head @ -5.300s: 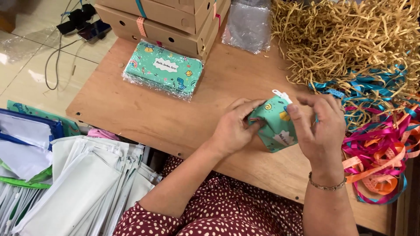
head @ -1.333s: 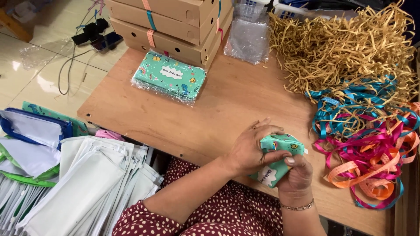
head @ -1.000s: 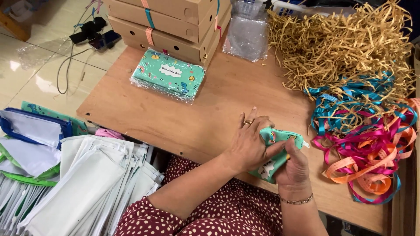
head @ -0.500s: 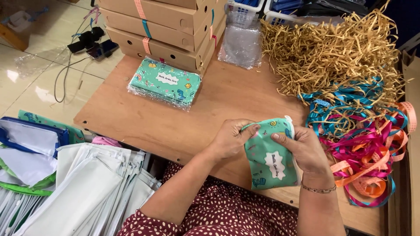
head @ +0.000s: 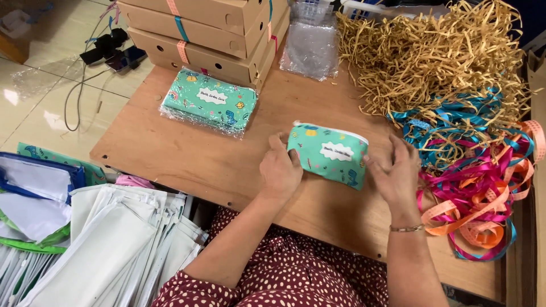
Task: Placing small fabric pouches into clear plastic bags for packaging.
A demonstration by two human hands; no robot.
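Note:
A small teal zip pouch (head: 329,154) with cartoon prints and a white label lies flat on the wooden table (head: 187,159), its zip edge facing away from me. My left hand (head: 280,169) grips its left end. My right hand (head: 394,176) presses against its right end with the fingers spread. Farther back on the left sits a plastic-wrapped stack of the same teal pouches (head: 208,103).
Stacked brown cardboard boxes (head: 210,31) and a clear plastic bag (head: 311,46) stand at the back. A heap of tan paper shreds (head: 432,57) and tangled coloured ribbons (head: 478,170) fill the right side. White fabric bags (head: 108,244) lie piled below the table's left edge.
The pouch was held upright and handled close to my body; now it lies flat on the table, turned label up, with one hand at each end.

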